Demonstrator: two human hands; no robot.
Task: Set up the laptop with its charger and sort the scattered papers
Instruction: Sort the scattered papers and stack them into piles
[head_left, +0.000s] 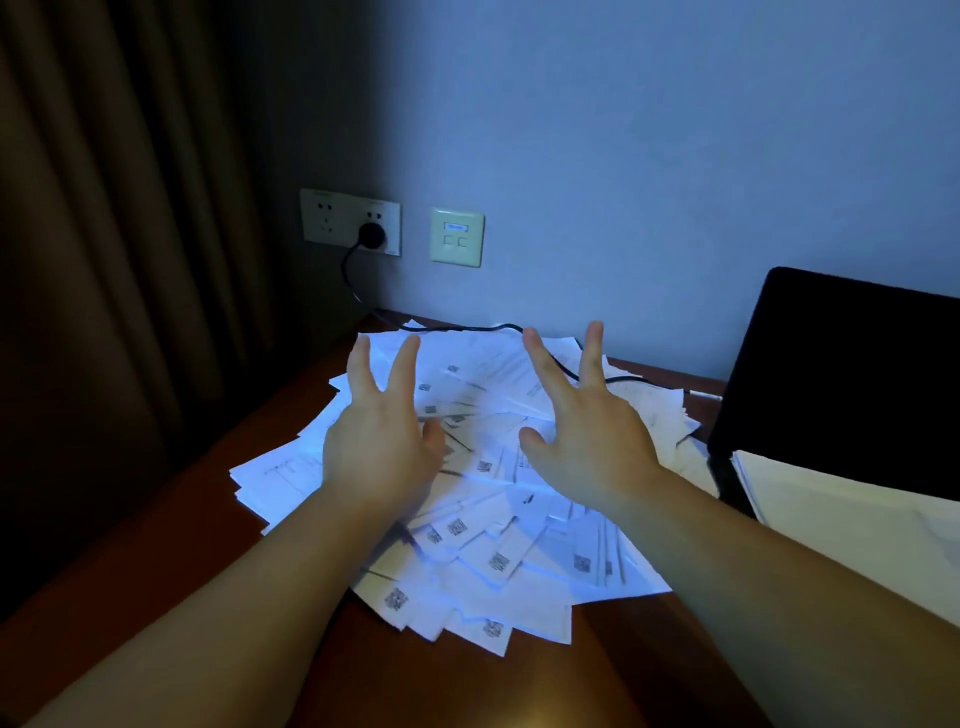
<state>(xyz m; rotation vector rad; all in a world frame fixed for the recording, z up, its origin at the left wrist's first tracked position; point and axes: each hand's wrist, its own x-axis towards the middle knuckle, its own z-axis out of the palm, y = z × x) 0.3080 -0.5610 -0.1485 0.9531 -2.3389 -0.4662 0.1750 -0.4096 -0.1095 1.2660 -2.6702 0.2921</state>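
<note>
Hovering over the scattered papers, the left hand and the right hand were both spread, fingers straight, grasping nothing; contact with the sheets could not be confirmed. The papers lay fanned in a loose heap on the wooden desk. The laptop stood open at the right edge of the heap, a neater paper stack resting on its base. The charger cable ran from a plug seated in the wall socket, across the far papers, towards the laptop.
</note>
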